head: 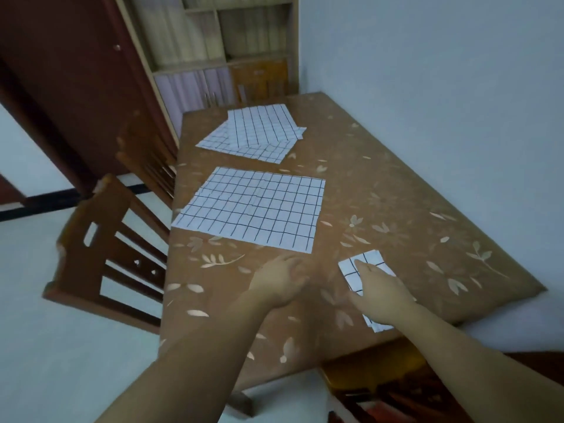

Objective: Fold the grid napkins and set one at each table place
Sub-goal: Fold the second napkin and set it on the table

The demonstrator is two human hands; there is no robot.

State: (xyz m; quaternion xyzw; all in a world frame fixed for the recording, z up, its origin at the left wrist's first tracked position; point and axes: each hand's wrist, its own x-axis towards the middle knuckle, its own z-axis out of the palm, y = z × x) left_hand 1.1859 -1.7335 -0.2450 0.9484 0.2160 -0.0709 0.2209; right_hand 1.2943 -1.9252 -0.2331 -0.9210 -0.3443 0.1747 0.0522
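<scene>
A small folded grid napkin [355, 271] lies on the brown leaf-patterned table [381, 184] near its front right part. My right hand [380, 290] lies flat on it with straight fingers and covers its middle. My left hand [282, 279] hovers just left of it, blurred, fingers loosely curled, holding nothing. One unfolded grid napkin [253, 209] lies flat in the middle of the table. A loose pile of unfolded grid napkins [254, 132] sits at the far end.
Two wooden chairs [113, 245] stand along the table's left side, and another chair [381, 380] is tucked under the near edge. A bookshelf [219, 41] and a dark door [70, 71] stand behind. A white wall runs along the table's right side.
</scene>
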